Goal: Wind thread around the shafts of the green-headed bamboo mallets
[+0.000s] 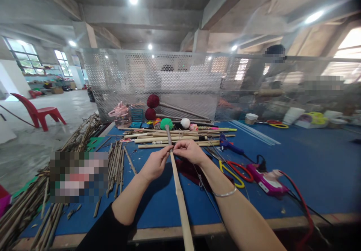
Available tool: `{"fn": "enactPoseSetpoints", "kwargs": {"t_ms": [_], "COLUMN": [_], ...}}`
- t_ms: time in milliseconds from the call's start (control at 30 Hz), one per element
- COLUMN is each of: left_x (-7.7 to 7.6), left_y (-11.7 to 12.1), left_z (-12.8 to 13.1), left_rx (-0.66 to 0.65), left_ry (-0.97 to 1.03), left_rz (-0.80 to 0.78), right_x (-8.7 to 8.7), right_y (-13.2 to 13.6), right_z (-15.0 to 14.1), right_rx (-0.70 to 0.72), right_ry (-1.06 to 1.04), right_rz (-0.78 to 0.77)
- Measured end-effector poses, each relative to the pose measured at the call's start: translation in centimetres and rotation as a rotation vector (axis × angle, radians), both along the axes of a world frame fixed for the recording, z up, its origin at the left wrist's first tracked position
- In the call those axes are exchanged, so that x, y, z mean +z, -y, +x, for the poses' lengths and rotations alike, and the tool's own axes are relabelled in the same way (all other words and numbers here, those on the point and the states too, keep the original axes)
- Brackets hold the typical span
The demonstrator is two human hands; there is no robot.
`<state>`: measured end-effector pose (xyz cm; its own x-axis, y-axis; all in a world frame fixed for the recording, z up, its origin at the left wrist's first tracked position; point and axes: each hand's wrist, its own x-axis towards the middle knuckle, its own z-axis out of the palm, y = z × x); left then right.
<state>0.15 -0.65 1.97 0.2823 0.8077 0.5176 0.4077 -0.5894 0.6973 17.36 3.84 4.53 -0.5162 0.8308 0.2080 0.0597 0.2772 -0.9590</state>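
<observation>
Above the blue counter, the stick is pinched by the left hand, near the green ball; by the right hand, fingertips together, it is apparently gripped too.

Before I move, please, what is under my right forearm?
Dark red material shows on both sides of your right forearm, on the blue tabletop. What lies directly beneath is covered, so I cannot say.
</observation>
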Motion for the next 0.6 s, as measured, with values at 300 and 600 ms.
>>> {"fn": "enactPoseSetpoints", "kwargs": {"t_ms": [300,600], "left_x": [0.0,0.7], "left_y": [0.3,-0.2], "left_z": [0.6,1.0], "left_rx": [-0.055,-0.028], "left_ry": [0.238,0.876], "left_rz": [-0.347,-0.694], "right_x": [-1.1,-2.4], "right_y": [-0.4,-1.5], "right_z": [-0.7,-1.0], "right_rx": [-0.033,-0.005], "right_ry": [0.104,-0.061], "right_rz": [0.024,-0.204]}}
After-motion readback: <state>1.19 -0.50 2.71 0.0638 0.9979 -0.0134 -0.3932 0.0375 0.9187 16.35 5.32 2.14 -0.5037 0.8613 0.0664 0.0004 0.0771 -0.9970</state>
